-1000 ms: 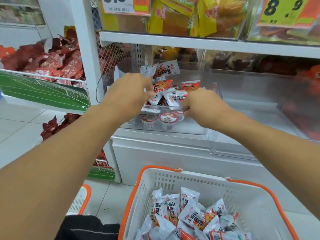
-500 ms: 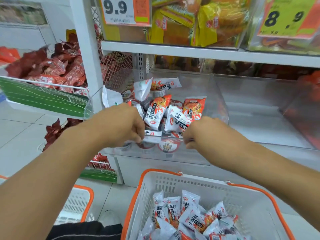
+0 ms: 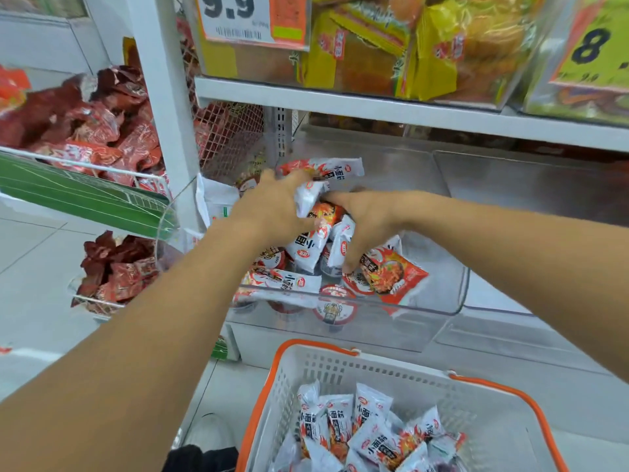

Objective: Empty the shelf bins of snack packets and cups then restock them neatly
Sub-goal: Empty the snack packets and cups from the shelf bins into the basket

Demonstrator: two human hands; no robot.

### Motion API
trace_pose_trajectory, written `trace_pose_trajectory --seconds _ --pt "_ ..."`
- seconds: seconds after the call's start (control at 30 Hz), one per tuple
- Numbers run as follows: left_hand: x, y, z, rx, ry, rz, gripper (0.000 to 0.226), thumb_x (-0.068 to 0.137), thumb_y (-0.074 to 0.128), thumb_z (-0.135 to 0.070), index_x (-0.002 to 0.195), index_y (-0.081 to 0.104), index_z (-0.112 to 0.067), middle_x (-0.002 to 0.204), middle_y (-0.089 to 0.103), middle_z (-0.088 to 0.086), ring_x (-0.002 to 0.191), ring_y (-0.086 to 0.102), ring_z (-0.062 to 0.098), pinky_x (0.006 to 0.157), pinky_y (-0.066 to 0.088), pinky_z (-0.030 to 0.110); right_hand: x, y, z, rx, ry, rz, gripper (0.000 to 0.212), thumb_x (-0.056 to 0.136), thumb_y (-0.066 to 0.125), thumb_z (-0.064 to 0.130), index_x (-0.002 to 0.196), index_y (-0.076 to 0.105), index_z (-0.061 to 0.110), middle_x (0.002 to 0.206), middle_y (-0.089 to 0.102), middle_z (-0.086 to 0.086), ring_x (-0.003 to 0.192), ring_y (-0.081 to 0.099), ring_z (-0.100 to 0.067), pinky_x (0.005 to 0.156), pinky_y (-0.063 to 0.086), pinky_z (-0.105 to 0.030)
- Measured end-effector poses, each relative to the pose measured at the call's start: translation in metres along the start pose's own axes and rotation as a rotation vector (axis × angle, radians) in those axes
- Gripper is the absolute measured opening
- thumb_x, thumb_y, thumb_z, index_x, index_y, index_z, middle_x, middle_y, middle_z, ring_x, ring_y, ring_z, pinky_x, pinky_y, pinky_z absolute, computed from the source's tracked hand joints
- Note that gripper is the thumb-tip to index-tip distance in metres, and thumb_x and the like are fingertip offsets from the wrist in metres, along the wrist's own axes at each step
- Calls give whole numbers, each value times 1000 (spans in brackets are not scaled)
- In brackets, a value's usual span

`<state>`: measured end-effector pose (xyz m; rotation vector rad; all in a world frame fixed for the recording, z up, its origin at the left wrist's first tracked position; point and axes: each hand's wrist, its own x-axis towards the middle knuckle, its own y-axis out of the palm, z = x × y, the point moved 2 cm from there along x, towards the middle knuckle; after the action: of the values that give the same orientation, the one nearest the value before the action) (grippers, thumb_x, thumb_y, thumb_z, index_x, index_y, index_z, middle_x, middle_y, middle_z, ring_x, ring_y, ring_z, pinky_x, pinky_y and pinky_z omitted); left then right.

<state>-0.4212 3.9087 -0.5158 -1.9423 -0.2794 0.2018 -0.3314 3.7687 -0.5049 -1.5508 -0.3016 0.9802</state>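
A clear plastic shelf bin (image 3: pixel 456 301) is pulled forward on the lower shelf. It holds white-and-orange snack packets (image 3: pixel 391 270) lying over small cups with red-rimmed lids (image 3: pixel 335 310). Both my hands are inside the bin. My left hand (image 3: pixel 272 209) grips a bunch of packets. My right hand (image 3: pixel 367 223) has its fingers spread and curled down over the pile beside it, touching packets. Below, a white basket with an orange rim (image 3: pixel 503 390) holds several of the same packets (image 3: pixel 371 434).
A white shelf upright (image 3: pixel 160 97) stands to the left, with wire bins of dark red packets (image 3: pixel 85 124) beyond it. The upper shelf carries yellow packets (image 3: pixel 408 46) and price tags (image 3: pixel 252 18). A second empty clear bin (image 3: pixel 544 185) sits to the right.
The bin has been slid forward out of the shelf. Both hands let go of its front edge and reached in over the pile, the left one gathering packets.
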Motion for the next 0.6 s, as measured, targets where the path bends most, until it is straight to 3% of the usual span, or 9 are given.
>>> trace_pose_trajectory --seconds 0.1,0.23,0.3,0.43,0.53,0.6 --pt "-1 9 7 115 -5 9 73 78 73 -58 139 43 -31 139 31 14 120 50 44 100 46 51 8 -2 3 0 -39 -71 112 58 94 34 150 30 28 143 49 1 123 51 -22 99 45 -29" --pt "2 15 8 145 -67 97 107 54 68 -85 145 35 -38 148 24 14 132 38 43 108 39 53 10 -5 0 94 12 32 108 65 90 35 152 26 31 143 46 5 120 53 -24 94 54 -40" --pt "3 20 4 216 -121 117 115 48 72 -83 145 29 -41 151 20 14 135 30 46 106 38 60 13 -5 7 29 -3 17 99 66 90 36 147 35 27 136 53 2 116 56 -24 96 52 -38" --pt "0 24 -5 264 -147 -22 79 70 72 -67 136 44 -33 142 32 13 125 40 46 95 45 57 10 -9 16 -77 30 -112 74 65 90 36 129 58 18 120 64 -2 106 61 -23 88 53 -30" --pt "-1 17 3 173 -35 -153 46 75 74 -56 95 59 -18 113 46 11 111 52 38 87 50 48 2 -15 6 41 54 -212 65 64 90 29 122 67 13 122 66 -4 104 63 -22 83 55 -31" --pt "-4 14 7 115 21 -222 42 77 76 -46 71 44 -20 96 43 7 103 54 35 75 45 40 -9 -23 -2 153 73 -311 63 65 89 27 123 68 17 121 65 0 95 60 -17 72 47 -23"
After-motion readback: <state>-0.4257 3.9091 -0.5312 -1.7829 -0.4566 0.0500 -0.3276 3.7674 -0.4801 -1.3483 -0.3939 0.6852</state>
